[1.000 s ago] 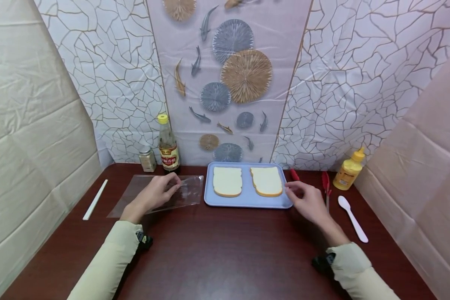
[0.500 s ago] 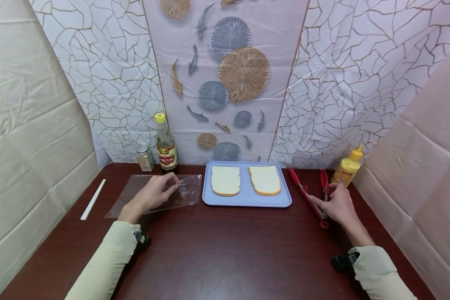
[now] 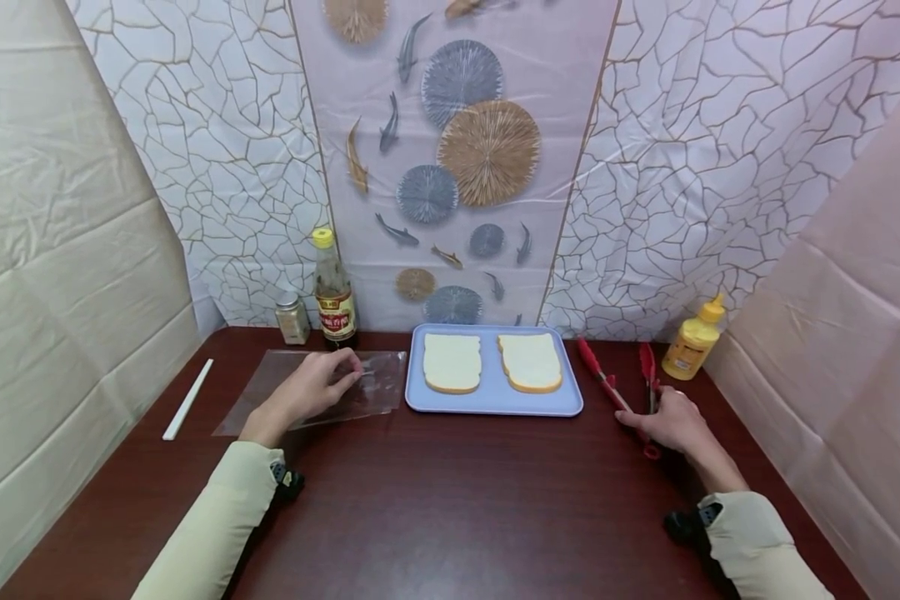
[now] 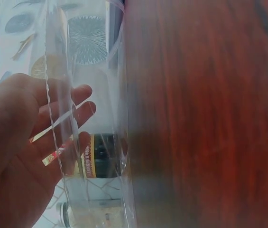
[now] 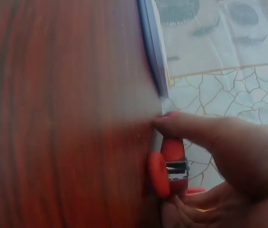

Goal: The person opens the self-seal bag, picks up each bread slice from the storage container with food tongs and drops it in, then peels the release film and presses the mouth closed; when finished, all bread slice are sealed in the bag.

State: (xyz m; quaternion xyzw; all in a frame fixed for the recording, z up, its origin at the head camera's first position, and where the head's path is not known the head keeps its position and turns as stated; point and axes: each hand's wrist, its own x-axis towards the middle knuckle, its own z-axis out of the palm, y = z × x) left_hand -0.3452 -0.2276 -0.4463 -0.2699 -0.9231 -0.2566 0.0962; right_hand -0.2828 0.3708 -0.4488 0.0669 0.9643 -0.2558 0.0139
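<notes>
My left hand [image 3: 311, 387] pinches a clear plastic bag [image 3: 382, 387] at the left of the table, thumb and index finger close together. The left wrist view shows the bag's film [image 4: 107, 104] raised in front of the fingers. On the right, my right hand [image 3: 675, 421] grips red-and-silver tongs [image 3: 598, 371], thumb on one arm and fingers at the other. The tongs' arms stand spread apart, heads toward the wall. In the right wrist view, the red hinge end of the tongs [image 5: 158, 175] shows below the thumb; most of the tongs is hidden there.
A blue tray [image 3: 495, 404] holds two bread slices [image 3: 452, 363]. A sauce bottle [image 3: 335, 304] and a spice jar [image 3: 292, 321] stand behind the bag. A yellow squeeze bottle [image 3: 692, 343] stands behind the right hand. A white stick [image 3: 188, 400] lies far left.
My right hand has moved right from the tray's edge to the tongs, then lowered onto them. A white spoon seen earlier at the right is now hidden. My left hand stays in place.
</notes>
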